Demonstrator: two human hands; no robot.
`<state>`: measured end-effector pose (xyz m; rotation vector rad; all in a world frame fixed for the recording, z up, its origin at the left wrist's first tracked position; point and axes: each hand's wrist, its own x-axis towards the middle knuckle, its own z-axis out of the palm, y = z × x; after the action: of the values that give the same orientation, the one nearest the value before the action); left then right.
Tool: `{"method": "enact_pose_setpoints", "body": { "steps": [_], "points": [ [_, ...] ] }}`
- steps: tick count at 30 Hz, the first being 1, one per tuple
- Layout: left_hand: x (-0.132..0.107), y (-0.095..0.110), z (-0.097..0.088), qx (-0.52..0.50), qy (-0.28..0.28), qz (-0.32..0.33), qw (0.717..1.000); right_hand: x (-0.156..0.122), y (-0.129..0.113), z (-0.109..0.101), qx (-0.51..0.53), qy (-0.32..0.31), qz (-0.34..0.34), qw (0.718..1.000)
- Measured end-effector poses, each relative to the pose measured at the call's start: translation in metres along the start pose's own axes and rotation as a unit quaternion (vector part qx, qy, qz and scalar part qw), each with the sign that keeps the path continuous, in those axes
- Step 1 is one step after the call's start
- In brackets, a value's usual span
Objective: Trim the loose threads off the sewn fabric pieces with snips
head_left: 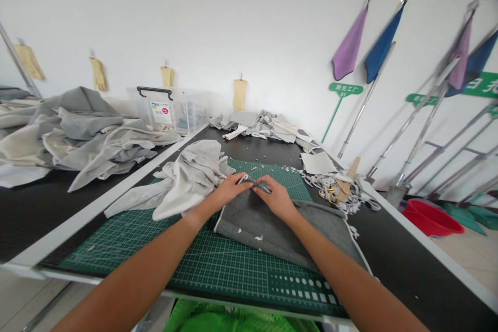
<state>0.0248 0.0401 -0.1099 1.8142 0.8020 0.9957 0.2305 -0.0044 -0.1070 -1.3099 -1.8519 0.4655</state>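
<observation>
A dark grey piece of cloth [249, 220] with pale edges lies across the green cutting mat [218, 264], with a few white scraps on top. At its far edge, my left hand [229, 190] pinches the pale border of the cloth. Closed around a small pair of scissors [257, 183] is my right hand [278, 199]; the blades point toward my left fingertips. Most of the handles are hidden by my fingers. Just left of my left hand, a crumpled light grey cloth [198, 168] rests on the mat.
Heaped grey fabric [85, 124] covers the left table, beside a clear plastic box [155, 109]. Folded fabric pieces [264, 124] lie at the back. Cut strips and scraps [334, 187] are piled on the right. A red basin [431, 218] stands on the floor.
</observation>
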Motion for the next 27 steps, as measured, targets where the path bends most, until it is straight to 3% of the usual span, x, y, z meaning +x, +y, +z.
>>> {"method": "enact_pose_setpoints", "body": {
  "steps": [4, 9, 12, 18, 22, 27],
  "points": [
    [-0.0011, -0.0006, 0.0012, -0.039, 0.000, -0.038, 0.999, -0.0008, -0.0048, -0.0014, -0.004, 0.003, -0.034, 0.999],
    [0.0000, 0.0057, -0.0015, 0.013, 0.012, 0.043, 0.999, -0.0006, -0.0074, -0.0043, 0.001, -0.036, -0.054, 0.998],
    [0.0012, 0.0065, -0.0026, 0.026, 0.003, 0.060, 0.998, -0.0006, -0.0056, -0.0026, -0.008, -0.055, -0.048, 0.997],
    [0.0024, 0.0002, -0.0009, 0.058, 0.009, 0.020, 0.998, -0.0025, -0.0031, 0.0020, -0.014, -0.036, -0.015, 0.999],
    [0.0021, -0.0006, 0.0006, 0.012, -0.002, -0.015, 1.000, -0.0026, -0.0056, -0.0005, -0.008, -0.007, -0.029, 1.000],
    [-0.0001, 0.0062, -0.0010, 0.024, 0.010, 0.033, 0.999, -0.0026, -0.0087, -0.0040, -0.012, -0.039, -0.058, 0.998]
  ]
}}
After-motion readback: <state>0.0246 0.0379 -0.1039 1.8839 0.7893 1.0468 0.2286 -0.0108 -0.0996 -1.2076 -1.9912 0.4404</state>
